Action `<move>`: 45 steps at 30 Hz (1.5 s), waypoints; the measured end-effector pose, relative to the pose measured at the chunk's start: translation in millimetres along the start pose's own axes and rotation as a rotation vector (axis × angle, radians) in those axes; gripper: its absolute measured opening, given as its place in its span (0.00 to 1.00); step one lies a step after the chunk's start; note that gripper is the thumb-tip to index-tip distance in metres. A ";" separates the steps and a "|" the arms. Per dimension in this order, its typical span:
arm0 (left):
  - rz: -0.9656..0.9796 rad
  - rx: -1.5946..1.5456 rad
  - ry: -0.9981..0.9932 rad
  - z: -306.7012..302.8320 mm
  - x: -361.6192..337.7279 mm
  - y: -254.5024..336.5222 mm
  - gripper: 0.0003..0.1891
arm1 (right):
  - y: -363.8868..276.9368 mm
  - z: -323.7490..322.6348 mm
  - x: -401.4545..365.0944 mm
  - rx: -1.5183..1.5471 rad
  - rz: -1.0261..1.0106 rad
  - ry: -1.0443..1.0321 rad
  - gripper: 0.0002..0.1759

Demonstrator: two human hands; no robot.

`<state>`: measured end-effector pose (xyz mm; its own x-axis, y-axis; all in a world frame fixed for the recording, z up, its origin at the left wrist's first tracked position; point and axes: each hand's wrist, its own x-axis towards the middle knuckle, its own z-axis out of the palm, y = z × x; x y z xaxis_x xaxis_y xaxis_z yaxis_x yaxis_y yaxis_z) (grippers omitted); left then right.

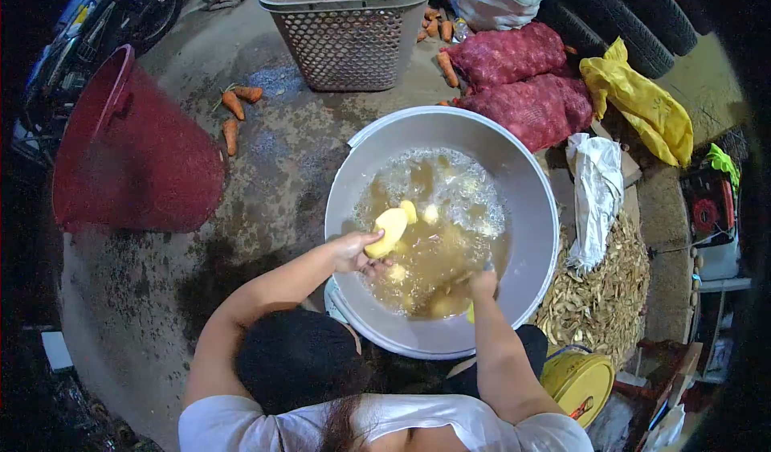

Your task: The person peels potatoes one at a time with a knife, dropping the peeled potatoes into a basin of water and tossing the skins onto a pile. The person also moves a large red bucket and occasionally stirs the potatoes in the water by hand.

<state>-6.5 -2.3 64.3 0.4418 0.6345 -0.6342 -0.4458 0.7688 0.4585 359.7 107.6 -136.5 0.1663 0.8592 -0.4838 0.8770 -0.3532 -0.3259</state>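
Observation:
My left hand [352, 252] is closed around a peeled yellow potato [389, 233] above the left side of a large grey tub [532, 203]. My right hand [483, 284] is closed low over the right part of the cloudy water [422, 279] in the tub; a small bluish bit shows at its fingers, and I cannot tell what it holds. More peeled potatoes [431, 213] show at the water's surface, and foam spreads over its far side. A yellow piece [471, 313] lies beside my right wrist.
A mesh basket [345, 50] stands beyond the tub, with carrots [233, 105] scattered on the floor. Red net sacks [526, 106] lie at far right. Peelings [602, 287] are heaped right, near a yellow bucket [580, 384]. A red bin [140, 155] stands left.

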 end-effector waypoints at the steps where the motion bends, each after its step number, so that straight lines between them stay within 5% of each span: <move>1: 0.006 -0.084 0.024 -6.9 5.5 -4.7 0.19 | 24.6 28.2 4.3 -0.301 -0.262 -0.059 0.12; 3: 0.016 -0.171 0.049 -15.6 8.0 -7.2 0.18 | -1.0 13.8 -34.2 -0.589 -0.624 -0.177 0.13; 5: 0.056 -0.124 0.126 -20.2 7.3 -7.4 0.14 | -54.1 -6.7 -77.2 -0.575 -0.720 -0.242 0.14; 7: 0.088 -0.063 0.142 -13.9 4.2 -7.9 0.13 | -76.0 -8.5 -79.7 0.551 -0.044 -0.843 0.14; 10: 0.133 0.012 0.132 -14.5 -0.1 -7.5 0.12 | -119.5 -67.3 -101.3 0.487 -0.127 -0.565 0.14; 11: 0.143 0.023 0.103 -16.7 -1.6 -7.3 0.12 | -87.6 -28.1 -56.2 0.115 -0.218 -0.275 0.13; 12: 0.143 0.023 0.103 -20.7 -1.2 -7.8 0.12 | -92.2 -30.5 -56.7 0.115 -0.218 -0.275 0.13; 15: 0.174 -0.034 0.030 -25.0 -1.2 -6.9 0.13 | -139.0 -62.0 -81.9 0.311 -0.359 -0.284 0.14; 17: 0.078 -0.420 0.151 -9.8 -8.9 2.6 0.16 | -183.8 -92.6 -122.9 0.428 -0.275 -0.462 0.16; 21: 0.226 -0.409 0.151 -31.4 15.8 -14.5 0.21 | -202.1 -85.0 -140.9 0.385 -0.397 -0.592 0.17; 23: 0.263 -0.397 0.265 -31.1 20.9 -15.3 0.21 | -202.9 -89.0 -146.2 0.673 -0.181 -0.996 0.20; 27: 0.238 -0.489 0.261 -22.9 13.0 -6.3 0.20 | -191.7 -95.7 -139.4 0.917 -0.019 -1.163 0.17; 36: 0.261 -0.525 0.324 -8.1 14.2 -0.6 0.20 | -178.6 -84.1 -131.2 0.821 0.142 -0.990 0.19; 40: 0.229 -0.503 0.389 -2.6 15.0 -0.5 0.20 | -194.1 -106.8 -153.5 1.109 0.223 -1.112 0.13; 44: 0.187 -0.357 0.519 3.0 17.5 -2.0 0.19 | -200.8 -98.2 -171.3 0.989 -0.120 -1.061 0.13; 45: 0.186 -0.356 0.519 5.6 16.2 -0.7 0.19 | -207.5 -99.1 -182.4 0.735 -0.290 -0.879 0.13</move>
<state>5.3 7.9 57.2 -0.0608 0.5649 -0.8229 -0.7487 0.5195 0.4119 192.1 60.8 99.9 -0.6156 0.4938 -0.6142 0.3130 -0.5620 -0.7656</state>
